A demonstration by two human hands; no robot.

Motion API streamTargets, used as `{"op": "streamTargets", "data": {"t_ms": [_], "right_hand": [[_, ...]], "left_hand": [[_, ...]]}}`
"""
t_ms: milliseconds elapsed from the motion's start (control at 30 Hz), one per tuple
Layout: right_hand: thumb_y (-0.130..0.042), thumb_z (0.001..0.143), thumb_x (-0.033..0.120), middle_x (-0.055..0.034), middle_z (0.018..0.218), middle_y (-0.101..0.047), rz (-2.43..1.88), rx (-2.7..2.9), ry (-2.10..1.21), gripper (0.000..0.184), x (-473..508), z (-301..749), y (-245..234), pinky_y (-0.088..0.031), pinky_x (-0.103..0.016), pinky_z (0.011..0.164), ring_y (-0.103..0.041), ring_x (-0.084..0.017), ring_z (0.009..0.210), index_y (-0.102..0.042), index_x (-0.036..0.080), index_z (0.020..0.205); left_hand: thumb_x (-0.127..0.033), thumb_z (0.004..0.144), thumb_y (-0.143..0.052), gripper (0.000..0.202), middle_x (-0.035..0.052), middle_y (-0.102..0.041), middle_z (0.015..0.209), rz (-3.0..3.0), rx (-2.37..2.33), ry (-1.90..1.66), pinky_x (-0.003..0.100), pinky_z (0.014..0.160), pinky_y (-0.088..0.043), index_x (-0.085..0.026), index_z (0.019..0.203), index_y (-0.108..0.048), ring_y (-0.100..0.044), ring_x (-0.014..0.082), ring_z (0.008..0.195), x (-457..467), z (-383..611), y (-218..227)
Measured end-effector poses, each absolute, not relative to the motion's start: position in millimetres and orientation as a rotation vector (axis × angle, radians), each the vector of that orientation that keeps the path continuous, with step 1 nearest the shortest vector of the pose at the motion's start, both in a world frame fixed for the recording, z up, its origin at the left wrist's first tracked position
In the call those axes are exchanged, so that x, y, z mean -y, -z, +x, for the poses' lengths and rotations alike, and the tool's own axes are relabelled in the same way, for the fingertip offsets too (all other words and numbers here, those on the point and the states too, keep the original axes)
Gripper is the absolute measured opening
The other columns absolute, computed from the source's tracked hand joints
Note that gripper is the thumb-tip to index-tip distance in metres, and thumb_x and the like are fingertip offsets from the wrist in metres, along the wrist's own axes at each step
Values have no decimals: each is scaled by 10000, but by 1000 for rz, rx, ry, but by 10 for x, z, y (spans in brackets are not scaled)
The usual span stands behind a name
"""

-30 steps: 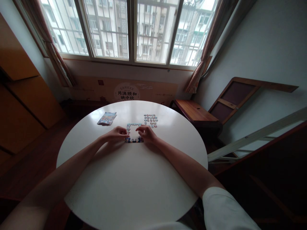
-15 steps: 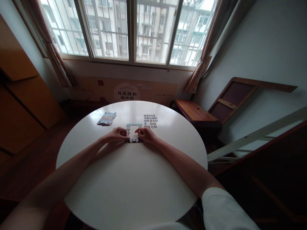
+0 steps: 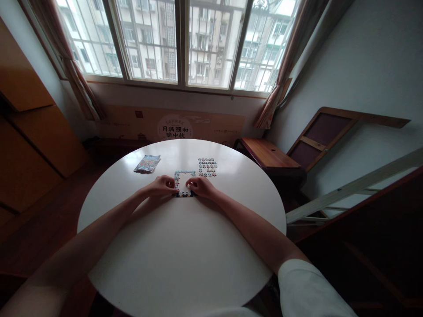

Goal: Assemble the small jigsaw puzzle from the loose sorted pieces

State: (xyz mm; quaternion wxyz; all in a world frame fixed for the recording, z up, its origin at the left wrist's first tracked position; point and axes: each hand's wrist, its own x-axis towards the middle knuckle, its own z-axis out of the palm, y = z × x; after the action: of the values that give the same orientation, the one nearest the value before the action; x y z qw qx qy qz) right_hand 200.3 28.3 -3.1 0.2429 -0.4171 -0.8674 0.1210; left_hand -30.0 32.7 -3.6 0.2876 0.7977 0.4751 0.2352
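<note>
A small jigsaw frame (image 3: 183,175), a colourful border with a bare white middle, lies flat on the round white table (image 3: 178,246). My left hand (image 3: 161,185) rests curled at the frame's left edge, its fingertips pressed on the border. My right hand (image 3: 200,186) sits at the frame's right side with fingers pinched together over the lower inner part; whether a piece is between them is too small to tell. Several loose puzzle pieces (image 3: 207,167) are laid out in rows just right of the frame.
A printed packet (image 3: 147,163) lies on the table at the far left of the puzzle. Beyond the table are a wide barred window, a cardboard panel with printed characters (image 3: 174,127), a wooden side table (image 3: 268,154) at right and orange cabinets (image 3: 29,141) at left.
My right hand has slid a little left and down over the frame's inner area. The left hand has stayed at the left edge.
</note>
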Motion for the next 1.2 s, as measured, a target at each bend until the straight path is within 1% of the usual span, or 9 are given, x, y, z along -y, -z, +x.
{"op": "streamTargets", "data": {"t_ms": [533, 800, 1200], "right_hand": [[-539, 815, 209, -15, 683, -655, -1156, 2388, -318, 218, -270, 1998, 18, -328, -210, 612, -530, -114, 606, -726, 188, 926], [-547, 808, 206, -4, 642, -634, -1125, 2378, -312, 202, -271, 2002, 21, -321, -207, 597, -513, -107, 578, -724, 192, 907], [-545, 814, 202, -8, 660, -645, -1167, 2388, -327, 216, -256, 1996, 0, -323, -205, 601, -521, -107, 586, -725, 192, 934]], "left_hand": [[-526, 595, -712, 396, -18, -508, 558, 2120, -1258, -636, 212, 504, -292, -149, 585, -592, -429, 104, 569, -332, -307, 37], [-521, 595, -713, 390, -18, -506, 557, 2109, -1233, -647, 214, 499, -290, -150, 581, -595, -422, 103, 566, -326, -304, 29], [-502, 608, -710, 372, -16, -507, 556, 2124, -1249, -627, 216, 501, -292, -151, 579, -590, -426, 103, 562, -315, -295, 5]]}}
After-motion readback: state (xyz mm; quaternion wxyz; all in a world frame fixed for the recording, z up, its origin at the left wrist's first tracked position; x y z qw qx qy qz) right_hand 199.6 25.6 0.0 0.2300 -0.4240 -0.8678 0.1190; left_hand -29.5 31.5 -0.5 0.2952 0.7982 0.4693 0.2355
